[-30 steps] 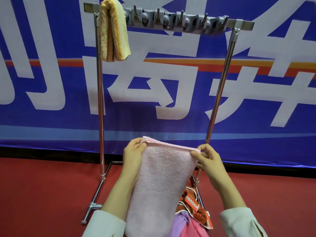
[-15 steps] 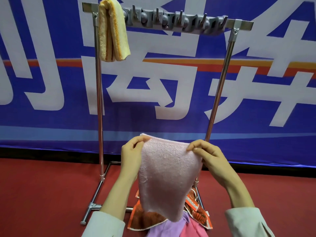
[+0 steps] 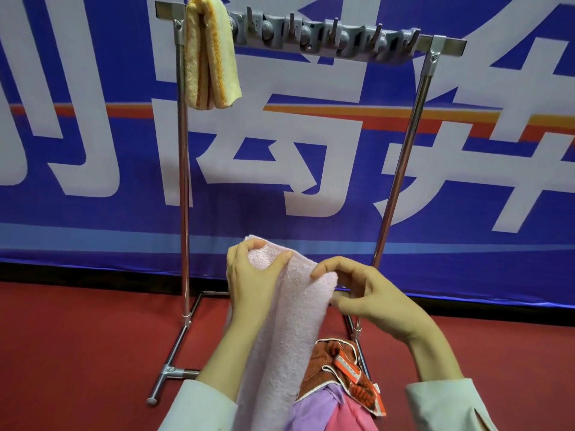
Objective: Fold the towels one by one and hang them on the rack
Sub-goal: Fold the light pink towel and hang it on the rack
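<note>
A pale pink towel (image 3: 286, 331) hangs folded lengthwise in front of me. My left hand (image 3: 249, 278) grips its upper left corner, thumb on the near face. My right hand (image 3: 364, 293) pinches the upper right edge, close to the left hand. The metal rack (image 3: 183, 181) stands behind, its top bar (image 3: 326, 38) carrying grey hooks. A folded yellow towel (image 3: 211, 54) with orange stripes hangs over the bar's left end.
Below my hands lie more towels on the red floor: an orange patterned one (image 3: 339, 365), a purple one (image 3: 314, 409) and a pink one (image 3: 351, 415). A blue banner (image 3: 93, 181) with white characters stands behind the rack. The rack's foot (image 3: 165, 381) reaches toward me at left.
My hands have come together, bringing the pink towel's top corners toward each other so it is narrower. The towel first swung up, then hangs long again.
</note>
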Demonstrator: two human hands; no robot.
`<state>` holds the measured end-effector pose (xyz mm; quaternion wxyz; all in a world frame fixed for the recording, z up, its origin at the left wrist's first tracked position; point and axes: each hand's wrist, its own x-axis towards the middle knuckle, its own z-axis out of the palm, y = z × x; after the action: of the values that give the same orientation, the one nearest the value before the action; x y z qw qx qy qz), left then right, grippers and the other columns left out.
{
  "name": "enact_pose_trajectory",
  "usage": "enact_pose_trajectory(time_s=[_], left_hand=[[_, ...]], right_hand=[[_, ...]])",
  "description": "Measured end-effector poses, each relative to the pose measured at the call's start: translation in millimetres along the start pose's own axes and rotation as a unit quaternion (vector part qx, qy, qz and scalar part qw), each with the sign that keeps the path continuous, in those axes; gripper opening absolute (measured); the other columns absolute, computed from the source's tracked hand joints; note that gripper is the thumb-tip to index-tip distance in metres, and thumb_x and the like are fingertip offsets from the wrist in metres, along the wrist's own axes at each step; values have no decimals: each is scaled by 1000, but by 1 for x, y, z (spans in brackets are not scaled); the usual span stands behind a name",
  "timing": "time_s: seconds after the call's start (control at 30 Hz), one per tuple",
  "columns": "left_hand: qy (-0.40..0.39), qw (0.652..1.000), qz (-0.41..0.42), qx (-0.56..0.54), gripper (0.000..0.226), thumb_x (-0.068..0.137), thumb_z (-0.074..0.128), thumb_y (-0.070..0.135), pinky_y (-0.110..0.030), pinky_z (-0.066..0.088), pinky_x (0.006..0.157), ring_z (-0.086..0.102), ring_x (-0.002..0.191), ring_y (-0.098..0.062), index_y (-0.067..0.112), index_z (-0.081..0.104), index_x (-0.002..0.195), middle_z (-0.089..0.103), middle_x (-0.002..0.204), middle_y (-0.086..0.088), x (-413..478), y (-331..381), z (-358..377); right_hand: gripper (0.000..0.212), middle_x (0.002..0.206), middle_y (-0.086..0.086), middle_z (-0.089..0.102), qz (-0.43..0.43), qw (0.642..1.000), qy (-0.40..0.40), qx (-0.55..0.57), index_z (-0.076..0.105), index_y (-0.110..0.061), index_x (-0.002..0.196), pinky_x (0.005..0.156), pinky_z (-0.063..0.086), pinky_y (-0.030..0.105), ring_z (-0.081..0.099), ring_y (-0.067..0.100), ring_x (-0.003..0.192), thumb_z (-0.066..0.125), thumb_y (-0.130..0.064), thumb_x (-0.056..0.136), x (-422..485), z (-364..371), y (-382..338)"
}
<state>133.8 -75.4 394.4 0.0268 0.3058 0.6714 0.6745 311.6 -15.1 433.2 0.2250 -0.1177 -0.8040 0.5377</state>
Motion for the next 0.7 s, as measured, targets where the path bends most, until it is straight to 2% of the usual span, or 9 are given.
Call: enact_pose_trajectory(time_s=[0.1,0.23,0.33,0.43,0.53,0.63,0.7], left_hand=[[2,1000,4,6,41,72,82,31,-22,35,89,47,100,-8,17,61,104,49,113,6,1,-1,-1],[-6,1000,10,15,39,72,82,29,-19,33,86,46,98,-6,17,62,103,49,112,7,2,-3,-2],[-31,999,13,16,34,75,79,30,-18,33,86,48,98,-7,18,64,103,51,109,8,2,-3,0],[-64,998,9,-7,19,82,73,29,-18,35,87,54,102,-9,20,67,98,56,108,8,2,-5,0],[-94,995,-3,-22,13,81,73,31,-18,40,85,57,102,-8,23,69,91,61,106,7,1,-5,-1],[-142,989,-11,-32,17,72,81,33,-5,39,74,59,94,-2,36,65,78,63,101,9,-4,1,0],[-182,983,-15,-33,21,70,82,29,-7,41,72,59,90,4,39,65,71,64,96,10,-7,3,3]], right_hand=[[31,110,-1,67,1,1000,3,-17,63,-9,108,92,50,33,62,17,111,55,14,87,3,3,-1],[17,103,1,69,-22,997,45,-63,67,-10,100,93,52,32,65,17,104,60,2,91,8,9,0],[12,100,-2,60,-67,991,60,-96,69,-14,96,94,48,28,61,16,101,65,-6,89,11,12,1],[7,108,-13,53,-102,982,83,-132,69,-27,89,103,38,23,49,11,118,67,-25,83,13,13,2],[10,104,-11,63,-139,979,87,-121,67,-25,87,107,35,25,45,14,129,62,-26,78,14,14,3],[11,94,-4,66,-144,981,82,-100,68,-18,86,100,43,35,56,21,112,60,-16,79,16,16,2],[12,92,6,65,-143,982,77,-100,68,-9,89,91,46,45,58,28,97,59,-6,83,17,18,0]])
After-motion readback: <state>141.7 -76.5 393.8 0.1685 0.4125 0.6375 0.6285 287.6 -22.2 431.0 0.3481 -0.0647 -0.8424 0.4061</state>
